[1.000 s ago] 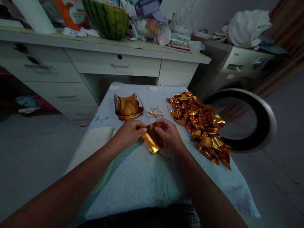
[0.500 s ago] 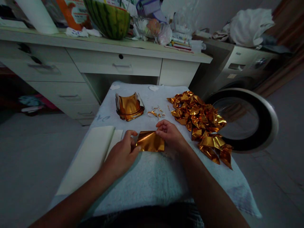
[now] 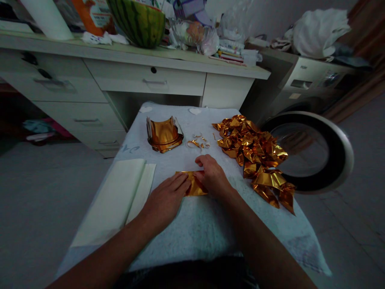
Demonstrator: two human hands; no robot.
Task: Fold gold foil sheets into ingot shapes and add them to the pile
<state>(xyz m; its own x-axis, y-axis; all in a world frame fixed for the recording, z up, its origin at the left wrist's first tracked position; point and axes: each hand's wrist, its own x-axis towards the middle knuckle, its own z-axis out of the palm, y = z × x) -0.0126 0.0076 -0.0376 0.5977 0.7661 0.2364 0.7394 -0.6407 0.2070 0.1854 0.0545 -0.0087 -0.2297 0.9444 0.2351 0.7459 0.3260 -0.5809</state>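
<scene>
A small sheet of gold foil paper (image 3: 196, 188) lies on the cloth-covered table in front of me, its far edge folded over. My left hand (image 3: 168, 194) rests flat across the left part of the sheet, fingers stretched out together. At the right end, my right hand (image 3: 212, 174) has its thumb and curled fingers at the far edge of the foil. Beyond my hands stands a curved stack of gold foil sheets (image 3: 164, 134). Some thin gold scraps (image 3: 198, 142) lie beside that stack. To the right is a heap of folded gold foil pieces (image 3: 252, 146).
Folded pale paper (image 3: 111, 200) lies along the table's left side. An open washing machine door (image 3: 309, 150) reaches close to the right edge. Behind the table, a drawer desk (image 3: 132, 78) carries a cut watermelon (image 3: 140, 26) and plastic bags.
My left hand has moved right and flattened onto the foil. The sheet, flat and wider before, now has its far edge folded toward me. My right hand has shifted slightly nearer.
</scene>
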